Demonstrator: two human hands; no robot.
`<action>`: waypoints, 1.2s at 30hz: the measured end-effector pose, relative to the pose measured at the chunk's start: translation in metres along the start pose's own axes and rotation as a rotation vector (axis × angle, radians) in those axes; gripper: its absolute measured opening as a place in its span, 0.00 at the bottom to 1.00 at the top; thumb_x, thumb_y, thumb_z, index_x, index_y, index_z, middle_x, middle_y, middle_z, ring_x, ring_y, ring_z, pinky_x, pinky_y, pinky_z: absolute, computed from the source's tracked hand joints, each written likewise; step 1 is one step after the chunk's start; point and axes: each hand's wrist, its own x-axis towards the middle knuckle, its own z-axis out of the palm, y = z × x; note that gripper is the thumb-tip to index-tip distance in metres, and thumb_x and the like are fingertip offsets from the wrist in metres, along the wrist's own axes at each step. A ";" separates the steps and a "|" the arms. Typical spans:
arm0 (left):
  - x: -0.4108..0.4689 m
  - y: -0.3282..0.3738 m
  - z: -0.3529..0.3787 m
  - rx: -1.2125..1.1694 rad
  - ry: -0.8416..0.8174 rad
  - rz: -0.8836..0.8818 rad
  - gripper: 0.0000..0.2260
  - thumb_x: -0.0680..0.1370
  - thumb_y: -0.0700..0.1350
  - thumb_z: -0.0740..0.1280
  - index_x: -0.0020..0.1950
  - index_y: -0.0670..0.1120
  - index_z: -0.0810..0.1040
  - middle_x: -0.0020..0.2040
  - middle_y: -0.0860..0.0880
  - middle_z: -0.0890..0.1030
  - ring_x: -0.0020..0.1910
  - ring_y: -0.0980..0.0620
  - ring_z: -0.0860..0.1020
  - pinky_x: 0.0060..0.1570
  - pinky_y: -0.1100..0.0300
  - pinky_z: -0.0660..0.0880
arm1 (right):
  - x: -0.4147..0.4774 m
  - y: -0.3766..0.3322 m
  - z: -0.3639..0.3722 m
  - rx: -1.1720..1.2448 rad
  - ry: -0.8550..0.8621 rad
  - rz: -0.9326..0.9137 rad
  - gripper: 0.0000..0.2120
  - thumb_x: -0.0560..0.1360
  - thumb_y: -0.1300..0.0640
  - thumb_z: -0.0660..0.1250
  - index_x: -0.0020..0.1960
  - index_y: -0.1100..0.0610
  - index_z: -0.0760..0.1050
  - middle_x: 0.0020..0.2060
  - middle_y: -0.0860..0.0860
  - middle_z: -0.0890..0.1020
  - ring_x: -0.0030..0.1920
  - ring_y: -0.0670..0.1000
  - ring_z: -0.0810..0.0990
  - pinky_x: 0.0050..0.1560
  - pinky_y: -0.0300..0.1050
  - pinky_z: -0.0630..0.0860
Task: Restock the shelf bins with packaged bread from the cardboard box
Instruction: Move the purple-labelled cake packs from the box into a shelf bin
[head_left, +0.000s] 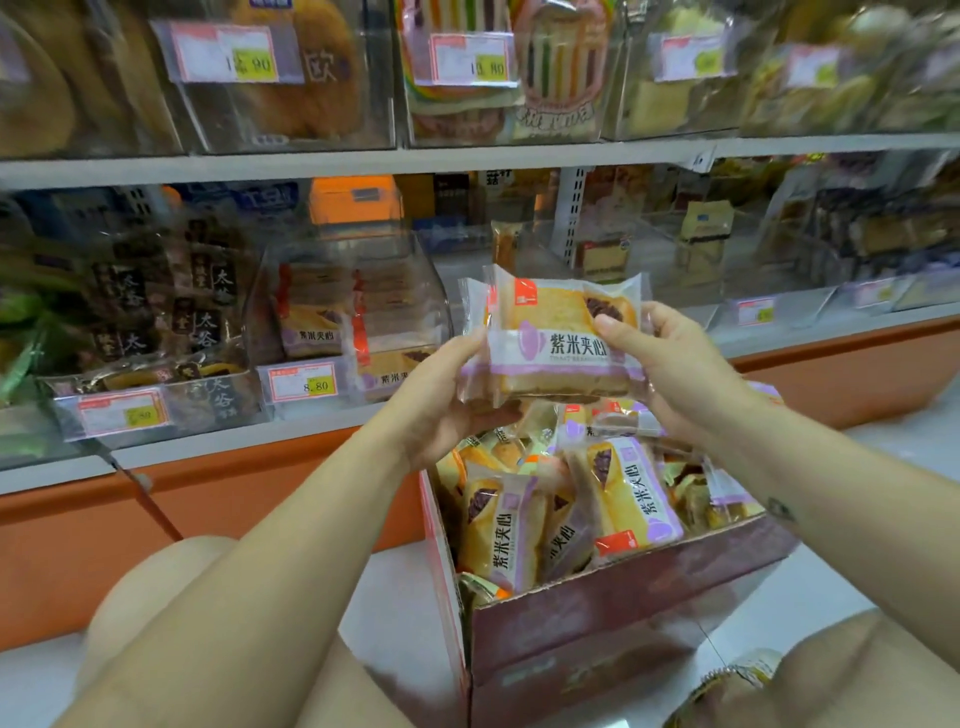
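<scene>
We face a store shelf (363, 161) with 2 rows of clear bins, and an orange panel (260, 499) runs along its base. On the pale floor (405, 597) before it stands the open cardboard box (623, 613), just in front of the panel and between our knees. The box is filled with packaged bread (639, 493), yellow loaves in clear wrap with purple labels, lying at mixed angles.

On the lower row, left of the box, a clear bin (415, 291) holds a few packs of the same purple-labelled bread, standing upright against its back wall. The bin beside it on the left is crowded with dark-labelled packs (171, 322).

Above the box and level with the lower row, we hold the lifted bread (556, 338) upright, label toward us; it looks like 2 packs, 1 behind the other. The left hand (447, 410) grips the left edge, thumb on the front and fingers curled beneath. The right hand (670, 369) pinches the right edge, thumb across the front and fingers behind.

A price tag (304, 382) reading 8.80 sits on the front of the clear bin.
</scene>
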 end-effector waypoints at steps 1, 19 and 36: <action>-0.002 0.002 0.001 0.040 -0.040 0.018 0.24 0.76 0.61 0.62 0.65 0.46 0.76 0.57 0.44 0.82 0.55 0.45 0.81 0.55 0.50 0.78 | -0.001 0.000 0.001 -0.010 0.016 -0.019 0.06 0.76 0.59 0.68 0.52 0.57 0.74 0.43 0.53 0.84 0.42 0.51 0.85 0.36 0.46 0.81; -0.019 0.035 -0.051 0.887 0.216 0.454 0.24 0.69 0.50 0.76 0.58 0.63 0.67 0.47 0.51 0.82 0.42 0.50 0.81 0.45 0.48 0.79 | 0.030 -0.051 0.043 -1.324 -0.594 -0.409 0.55 0.61 0.45 0.79 0.77 0.48 0.49 0.75 0.44 0.59 0.73 0.43 0.58 0.68 0.36 0.55; -0.005 0.062 -0.192 1.309 0.798 0.476 0.30 0.69 0.53 0.73 0.70 0.57 0.69 0.60 0.49 0.72 0.61 0.44 0.71 0.68 0.36 0.60 | 0.134 -0.001 0.214 -1.041 -0.601 -0.678 0.31 0.66 0.56 0.77 0.65 0.54 0.69 0.59 0.48 0.76 0.58 0.46 0.73 0.55 0.38 0.70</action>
